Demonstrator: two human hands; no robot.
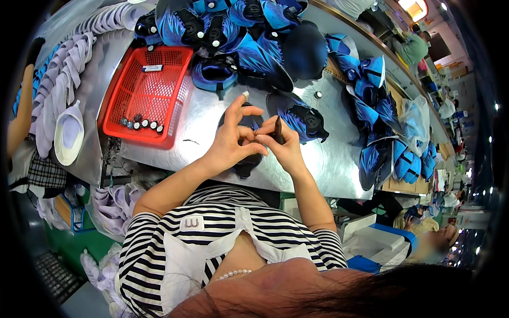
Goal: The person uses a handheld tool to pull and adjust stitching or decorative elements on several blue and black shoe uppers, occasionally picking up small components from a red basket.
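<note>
My left hand point(229, 139) is over the metal table with thumb and fingers curled to a pinch. Whatever lies between its fingertips is too small to make out. A small white piece point(245, 95) shows at the tip of its raised finger. Close beside it, my right hand point(283, 147) is closed round a slim dark tool point(278, 126), its fingertips meeting those of the left. Under both hands lies a blue and black shoe upper point(245, 168), partly hidden by them. A second blue and black upper point(303, 119) rests just right of my right hand.
A red plastic basket point(175, 63) at left holds several small round dials point(137, 125). Blue uppers point(220, 32) crowd the far side and more point(366, 95) stand right. White shoe forms point(69, 132) line the left. Another person's arm point(24, 100) shows at far left.
</note>
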